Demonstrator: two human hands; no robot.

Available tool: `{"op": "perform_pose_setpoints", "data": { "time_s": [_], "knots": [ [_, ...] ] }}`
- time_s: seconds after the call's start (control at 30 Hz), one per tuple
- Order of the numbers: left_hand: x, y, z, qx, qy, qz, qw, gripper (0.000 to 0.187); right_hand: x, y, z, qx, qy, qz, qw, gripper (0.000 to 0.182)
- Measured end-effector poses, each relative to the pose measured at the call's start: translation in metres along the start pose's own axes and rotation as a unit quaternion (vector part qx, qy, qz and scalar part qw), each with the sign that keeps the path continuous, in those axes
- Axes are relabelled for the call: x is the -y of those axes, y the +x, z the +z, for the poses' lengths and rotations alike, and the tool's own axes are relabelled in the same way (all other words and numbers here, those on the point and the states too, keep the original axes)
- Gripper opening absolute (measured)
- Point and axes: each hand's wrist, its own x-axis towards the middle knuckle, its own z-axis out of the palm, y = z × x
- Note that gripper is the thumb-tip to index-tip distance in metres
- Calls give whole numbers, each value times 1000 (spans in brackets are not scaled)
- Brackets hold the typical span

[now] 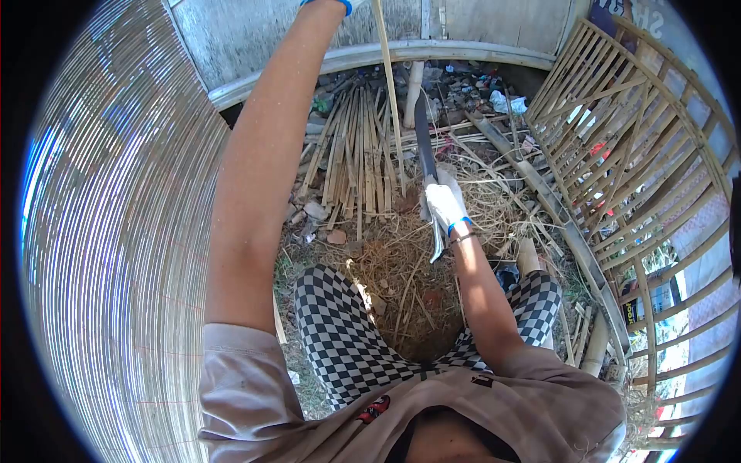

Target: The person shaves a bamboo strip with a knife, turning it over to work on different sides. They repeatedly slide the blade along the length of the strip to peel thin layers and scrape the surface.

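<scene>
My right hand (445, 204), in a white glove with a blue cuff, grips a knife (424, 147) with a long dark blade that points away from me. At the top edge my raised left hand (349, 5) is mostly cut off; its blue cuff and a sliver of white glove show. A long thin bamboo strip (388, 69) runs up to this hand and stands upright, held there, though the fingers are out of sight. Its lower end comes down near the ground, left of the blade. Several split bamboo strips (353, 158) lie in a fanned pile just beyond.
Shavings (401, 270) cover the ground between my checkered knees (332, 316). A bamboo post (414, 92) stands behind the knife. A slatted bamboo frame (656, 147) leans at the right, beside a long bamboo pole (567, 224). A slatted screen (131, 231) curves along the left, with a pale wall (293, 38) ahead.
</scene>
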Motion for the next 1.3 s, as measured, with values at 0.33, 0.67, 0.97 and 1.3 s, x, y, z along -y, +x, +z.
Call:
{"op": "perform_pose_setpoints", "data": {
  "time_s": [0.33,0.67,0.97,1.3],
  "knots": [
    [-36,-12,-1,6,-115,-158,981,73,186,-24,-37,-54,-19,-257,965,20],
    [-69,-9,-11,64,-137,-202,968,74,246,-24,-40,-60,-80,-308,946,31],
    [-73,-8,-1,39,-66,-161,984,68,267,-34,-47,-150,-155,-350,912,30],
    [-63,-10,1,-15,-84,-159,984,69,255,-22,-46,-107,-162,-317,929,29]
  ]
}}
